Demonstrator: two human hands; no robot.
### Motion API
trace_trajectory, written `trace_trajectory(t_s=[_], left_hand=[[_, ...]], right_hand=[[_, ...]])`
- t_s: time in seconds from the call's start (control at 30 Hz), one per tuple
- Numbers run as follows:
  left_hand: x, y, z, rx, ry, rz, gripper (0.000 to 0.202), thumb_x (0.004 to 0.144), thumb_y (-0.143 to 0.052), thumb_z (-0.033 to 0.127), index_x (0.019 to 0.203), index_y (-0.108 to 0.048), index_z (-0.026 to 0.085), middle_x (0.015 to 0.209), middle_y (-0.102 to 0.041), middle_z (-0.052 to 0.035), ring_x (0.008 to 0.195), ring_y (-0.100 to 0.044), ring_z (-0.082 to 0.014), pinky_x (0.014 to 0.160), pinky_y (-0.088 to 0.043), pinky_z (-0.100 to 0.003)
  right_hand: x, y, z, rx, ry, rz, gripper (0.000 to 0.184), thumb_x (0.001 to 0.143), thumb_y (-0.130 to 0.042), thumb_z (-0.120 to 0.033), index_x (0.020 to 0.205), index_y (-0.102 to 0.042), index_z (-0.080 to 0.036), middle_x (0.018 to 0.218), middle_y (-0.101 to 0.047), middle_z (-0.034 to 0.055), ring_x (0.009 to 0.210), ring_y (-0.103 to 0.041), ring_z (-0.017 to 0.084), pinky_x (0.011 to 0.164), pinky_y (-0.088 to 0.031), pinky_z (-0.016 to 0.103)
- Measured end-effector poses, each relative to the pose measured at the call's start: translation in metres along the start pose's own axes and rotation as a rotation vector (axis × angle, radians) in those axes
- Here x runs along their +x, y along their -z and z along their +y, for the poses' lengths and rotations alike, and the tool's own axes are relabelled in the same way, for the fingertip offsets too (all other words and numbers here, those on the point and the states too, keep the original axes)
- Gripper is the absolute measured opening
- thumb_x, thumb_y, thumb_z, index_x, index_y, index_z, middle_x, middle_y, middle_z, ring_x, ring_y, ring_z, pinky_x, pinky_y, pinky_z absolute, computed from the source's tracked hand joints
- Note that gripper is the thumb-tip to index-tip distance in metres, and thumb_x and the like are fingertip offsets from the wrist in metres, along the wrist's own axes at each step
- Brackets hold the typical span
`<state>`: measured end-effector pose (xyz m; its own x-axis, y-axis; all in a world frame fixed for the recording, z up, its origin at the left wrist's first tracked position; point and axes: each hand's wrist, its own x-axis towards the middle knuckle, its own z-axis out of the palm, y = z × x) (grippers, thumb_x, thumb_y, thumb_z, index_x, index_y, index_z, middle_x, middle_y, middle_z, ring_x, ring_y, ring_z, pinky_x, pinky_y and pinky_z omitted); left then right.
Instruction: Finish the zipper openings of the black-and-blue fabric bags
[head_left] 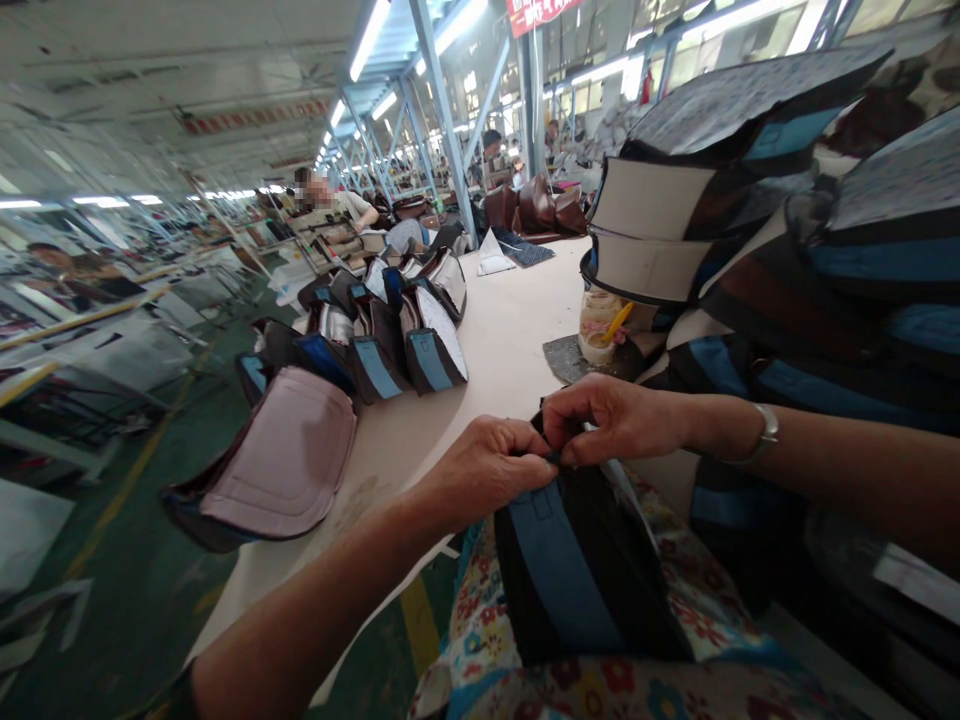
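A black bag piece with a blue stripe (577, 570) rests on my lap, standing against the edge of the white worktable (510, 340). My left hand (487, 470) is closed in a pinch on its top edge. My right hand (607, 420), with a metal watch on the wrist, pinches the same top edge right beside the left. The fingertips of both hands meet over the fabric.
A row of finished black and blue bags (390, 340) stands on the table at left, with a pink-lined one (277, 465) lying open. A tall stack of bag pieces (787, 230) rises at right. A glue jar (600, 325) sits behind my hands. Other people work further back.
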<state>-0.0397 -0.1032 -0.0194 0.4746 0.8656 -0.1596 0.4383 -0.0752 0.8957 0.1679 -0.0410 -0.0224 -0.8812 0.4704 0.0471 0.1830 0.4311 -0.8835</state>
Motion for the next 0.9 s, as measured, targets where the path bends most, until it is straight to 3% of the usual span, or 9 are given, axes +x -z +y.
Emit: trace_trajectory(t_s=[0.07,0.2,0.3,0.5,0.63,0.9], left_hand=[[0.0,-0.001,0.0,-0.017,0.011,0.0,0.011,0.076,-0.061,0.024,0.069,-0.061,0.015,0.06,-0.043,0.0053,0.056,-0.034,-0.0084,0.051,-0.024,-0.025],[0.001,-0.002,0.002,0.008,0.048,0.008,0.029,0.079,-0.066,0.041,0.068,-0.058,0.015,0.058,-0.04,0.0058,0.053,-0.031,-0.0079,0.047,-0.021,-0.025],[0.002,-0.003,0.003,0.07,0.047,0.006,0.033,0.081,-0.063,0.044,0.067,-0.057,0.015,0.057,-0.038,0.006,0.052,-0.029,-0.0078,0.047,-0.019,-0.025],[0.002,-0.003,0.006,0.165,0.048,0.032,0.02,0.081,-0.055,0.027,0.068,-0.062,0.014,0.058,-0.039,0.0055,0.055,-0.033,-0.0081,0.05,-0.024,-0.024],[0.002,-0.004,0.01,0.218,0.037,0.048,0.017,0.08,-0.053,0.024,0.07,-0.063,0.014,0.06,-0.044,0.0054,0.057,-0.038,-0.0081,0.052,-0.028,-0.023],[0.001,-0.004,0.012,0.26,0.024,0.006,0.022,0.081,-0.051,0.026,0.078,-0.07,0.015,0.065,-0.05,0.0039,0.062,-0.043,-0.0103,0.056,-0.031,-0.024]], right_hand=[[0.0,0.0,0.004,0.081,-0.024,-0.016,0.021,0.077,-0.067,-0.028,0.085,-0.063,-0.009,0.072,-0.057,-0.0006,0.063,-0.047,0.009,0.056,-0.035,0.021],[-0.001,-0.003,0.008,0.063,-0.032,0.03,0.012,0.078,-0.063,-0.021,0.082,-0.065,-0.01,0.069,-0.057,-0.0017,0.061,-0.045,0.009,0.057,-0.035,0.021],[-0.003,-0.005,0.008,-0.101,0.045,0.076,0.01,0.081,-0.062,-0.02,0.083,-0.066,-0.011,0.069,-0.059,-0.0012,0.062,-0.046,0.009,0.059,-0.036,0.022],[-0.014,-0.013,0.008,-0.643,0.327,0.172,0.01,0.088,-0.052,-0.013,0.091,-0.062,-0.011,0.081,-0.061,0.0039,0.067,-0.052,0.011,0.062,-0.036,0.024],[-0.02,-0.015,-0.001,-1.023,0.309,0.101,0.009,0.093,-0.048,-0.013,0.091,-0.057,-0.013,0.083,-0.058,0.004,0.062,-0.048,0.013,0.055,-0.029,0.028],[-0.023,-0.007,-0.02,-1.161,0.312,-0.067,0.01,0.094,-0.046,-0.01,0.093,-0.055,-0.015,0.082,-0.059,0.0045,0.065,-0.052,0.016,0.056,-0.032,0.03]])
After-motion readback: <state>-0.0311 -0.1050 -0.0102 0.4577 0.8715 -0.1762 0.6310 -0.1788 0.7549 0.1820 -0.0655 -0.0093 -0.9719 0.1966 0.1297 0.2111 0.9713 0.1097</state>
